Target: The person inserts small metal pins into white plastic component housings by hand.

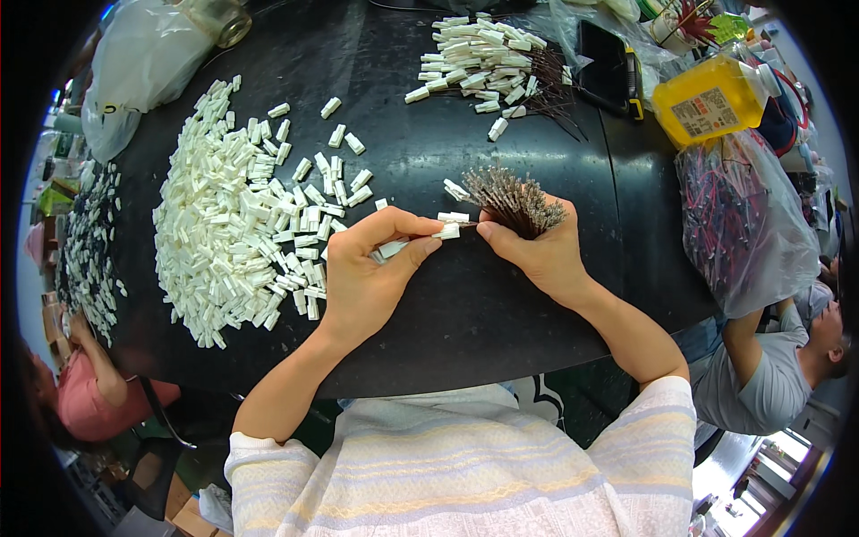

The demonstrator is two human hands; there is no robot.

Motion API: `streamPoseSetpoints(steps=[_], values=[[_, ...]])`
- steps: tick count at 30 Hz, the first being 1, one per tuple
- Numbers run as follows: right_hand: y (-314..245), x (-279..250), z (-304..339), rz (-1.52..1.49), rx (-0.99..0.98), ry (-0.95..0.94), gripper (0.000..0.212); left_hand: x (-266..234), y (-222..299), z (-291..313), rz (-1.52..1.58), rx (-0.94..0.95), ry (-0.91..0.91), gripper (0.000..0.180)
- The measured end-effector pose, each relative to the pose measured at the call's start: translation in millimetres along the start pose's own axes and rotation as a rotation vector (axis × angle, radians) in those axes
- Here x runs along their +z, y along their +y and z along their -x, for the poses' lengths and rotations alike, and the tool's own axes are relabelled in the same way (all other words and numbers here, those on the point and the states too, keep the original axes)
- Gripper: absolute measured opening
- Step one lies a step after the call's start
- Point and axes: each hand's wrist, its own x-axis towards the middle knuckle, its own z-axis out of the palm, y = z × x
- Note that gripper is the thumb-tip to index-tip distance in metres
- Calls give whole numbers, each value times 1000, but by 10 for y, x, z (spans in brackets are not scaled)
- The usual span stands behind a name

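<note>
Between thumb and forefinger, my left hand (371, 259) pinches a small white plastic connector housing (447, 231). More white housings show within and beside its curled fingers. My right hand (546, 255) is closed around a bundle of thin brown wires (514, 201) with metal terminals at their tips. Its thumb and forefinger hold one wire end at the housing; whether the terminal sits inside cannot be made out. To the left spreads a large heap of loose white housings (224, 224). Farther off lies a pile of housings with brown wires attached (483, 58).
A phone-like black device (604, 67), a bottle of yellow liquid (711, 98) and a clear bag of coloured wires (747, 215) stand at the right. A white plastic bag (143, 67) lies at the far left. Other people sit left (89, 380) and right (761, 371) of the black table (465, 331).
</note>
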Motion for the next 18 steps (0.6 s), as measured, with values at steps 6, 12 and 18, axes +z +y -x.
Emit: streamPoseSetpoints(steps=[6,12,18], values=[[28,3,5,87,-102,-36,12,12,-19,-10,-26,29,-13,11],[8,42,-8,7,-55,37,11,-55,2,-81,307,-216,-82,9],[68,11,8,76,-72,39,11,14,-28,-52,207,-101,-73,12]])
